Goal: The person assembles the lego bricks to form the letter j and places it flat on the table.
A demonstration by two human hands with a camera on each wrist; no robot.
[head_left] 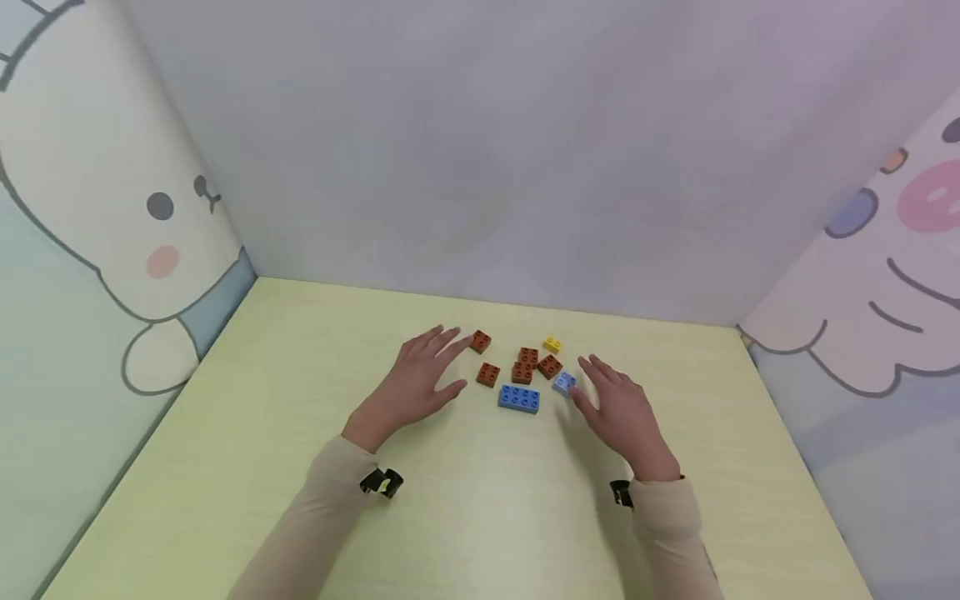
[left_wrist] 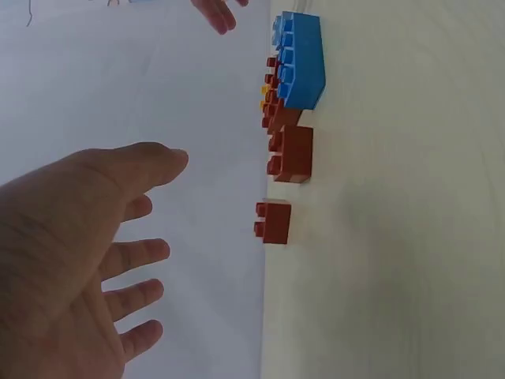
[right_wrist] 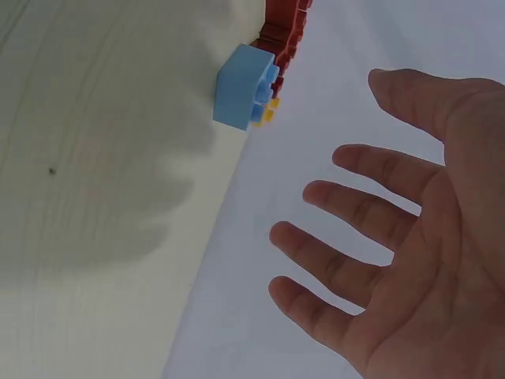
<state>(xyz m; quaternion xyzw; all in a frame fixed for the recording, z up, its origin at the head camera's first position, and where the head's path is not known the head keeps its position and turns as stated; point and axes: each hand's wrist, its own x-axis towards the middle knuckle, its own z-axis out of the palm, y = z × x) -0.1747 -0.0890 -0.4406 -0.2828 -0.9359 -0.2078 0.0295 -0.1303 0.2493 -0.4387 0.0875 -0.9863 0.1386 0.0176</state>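
Observation:
My left hand (head_left: 411, 382) hovers over the table left of the toy bricks, fingers spread and holding nothing. Closest to it are two red-brown bricks, a farther one (head_left: 482, 342) by the index fingertip and a nearer one (head_left: 488, 374). On the right, my right hand (head_left: 619, 410) is also spread and holds nothing, its thumb overlapping the light blue brick (head_left: 564, 383) in the head view. The right wrist view shows a gap between that hand and the light blue brick (right_wrist: 241, 87). Between the hands lies a long blue brick (head_left: 519, 398), studs up.
Behind the blue brick sit several more red-brown bricks (head_left: 522, 372) close together, with a small yellow brick (head_left: 552, 344) farther back. The pale table (head_left: 465, 517) meets a grey back wall (head_left: 480, 167) and side walls with cartoon animals. Each wrist wears a black mount.

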